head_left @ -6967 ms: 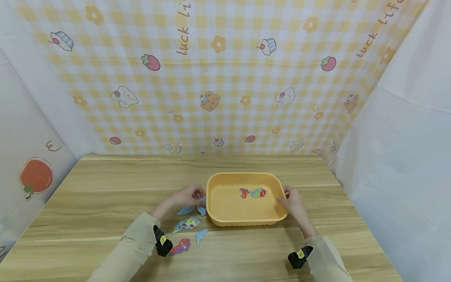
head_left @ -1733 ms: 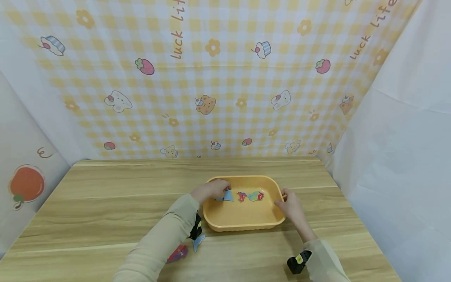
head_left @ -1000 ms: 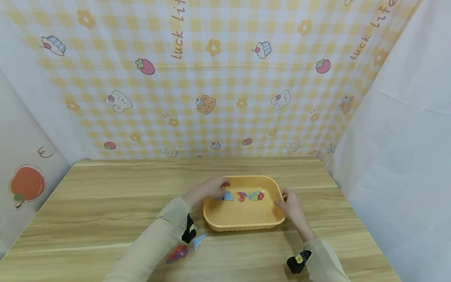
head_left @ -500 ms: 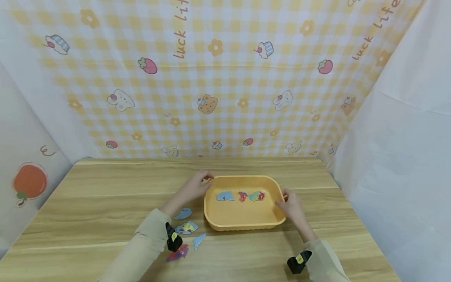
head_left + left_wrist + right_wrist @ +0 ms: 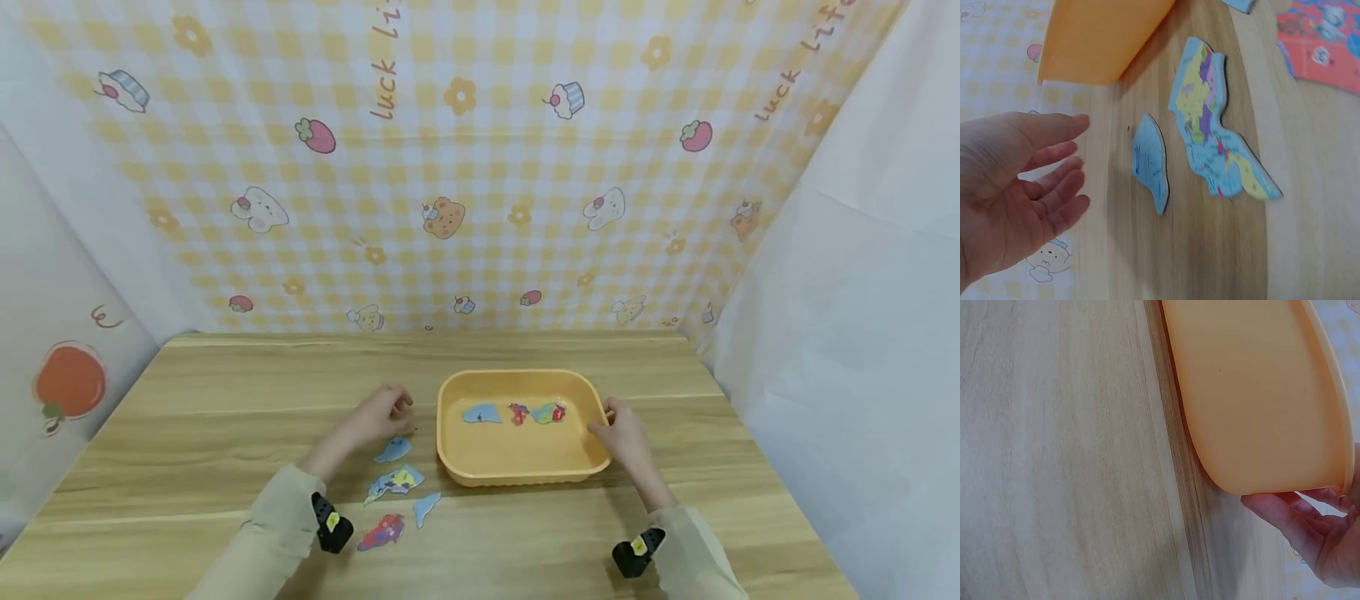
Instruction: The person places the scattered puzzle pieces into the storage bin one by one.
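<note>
In the head view my right hand (image 5: 624, 433) holds the right edge of a yellow plastic tray (image 5: 525, 478), thumb and fingers on either side of its rim. A blue puzzle piece (image 5: 482, 413), a small red one (image 5: 518, 414) and a green-blue-red one (image 5: 547, 413) lie in a row inside it. Left of the tray, my left hand (image 5: 381, 414) hovers with loosely bent fingers, holding nothing. Just below it on the table is a blue puzzle piece (image 5: 1149, 161). A larger map-printed piece (image 5: 1205, 122) lies beside that one in the left wrist view.
Closer to the front of the wooden table (image 5: 225, 417) lie a small blue puzzle piece (image 5: 427, 507) and a red-purple one (image 5: 383, 532). A checked cloth (image 5: 480, 167) hangs behind the table, with white cloth (image 5: 847, 333) at the right side.
A blue puzzle piece went from the table beside the tray into the tray's left end. My left hand has since let go and drawn back left, out of the tray. My right hand stays put.
</note>
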The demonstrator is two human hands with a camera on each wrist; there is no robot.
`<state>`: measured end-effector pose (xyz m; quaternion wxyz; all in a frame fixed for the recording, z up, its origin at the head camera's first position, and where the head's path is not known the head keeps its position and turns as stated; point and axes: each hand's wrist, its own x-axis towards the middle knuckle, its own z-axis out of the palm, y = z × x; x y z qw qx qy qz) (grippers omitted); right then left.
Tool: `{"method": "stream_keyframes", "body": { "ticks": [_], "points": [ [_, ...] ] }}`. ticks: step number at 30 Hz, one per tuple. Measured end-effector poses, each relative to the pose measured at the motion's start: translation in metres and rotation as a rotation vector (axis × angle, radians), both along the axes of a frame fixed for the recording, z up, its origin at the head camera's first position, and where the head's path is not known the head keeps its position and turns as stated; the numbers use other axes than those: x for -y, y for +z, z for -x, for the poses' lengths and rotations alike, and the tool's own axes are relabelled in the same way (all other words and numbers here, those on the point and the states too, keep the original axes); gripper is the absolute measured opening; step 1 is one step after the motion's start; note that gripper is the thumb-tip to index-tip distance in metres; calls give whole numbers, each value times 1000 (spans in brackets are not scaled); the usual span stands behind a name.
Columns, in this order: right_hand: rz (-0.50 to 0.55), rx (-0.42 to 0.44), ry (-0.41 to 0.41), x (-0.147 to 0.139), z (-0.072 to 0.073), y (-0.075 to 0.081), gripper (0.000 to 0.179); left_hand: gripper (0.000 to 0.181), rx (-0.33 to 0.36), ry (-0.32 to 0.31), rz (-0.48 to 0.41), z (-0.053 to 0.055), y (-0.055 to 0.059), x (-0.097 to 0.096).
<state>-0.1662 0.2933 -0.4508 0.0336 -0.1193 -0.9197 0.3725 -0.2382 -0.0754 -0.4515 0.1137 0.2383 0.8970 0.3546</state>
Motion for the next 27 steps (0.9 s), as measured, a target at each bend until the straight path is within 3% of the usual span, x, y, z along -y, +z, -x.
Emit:
{"method": "stream_keyframes", "body": {
  "ticks": [1, 4, 10, 19, 27],
  "points": [
    [1, 0, 0, 0, 1, 0, 14, 30, -15, -29, 20, 2, -7, 5],
    [-5, 0, -4, -1, 2, 1, 14, 36, 11, -53, 92, -2, -5, 11],
    [-16, 4, 4, -1, 1, 0, 14, 46, 121, -17, 173, -14, -1, 11],
    [-1, 5, -3, -2, -1, -2, 14, 32, 114, -25, 158, -13, -12, 9],
    [-4, 20, -3, 0, 0, 0, 15, 27, 116, -39, 116, -13, -15, 10]
  ]
}}
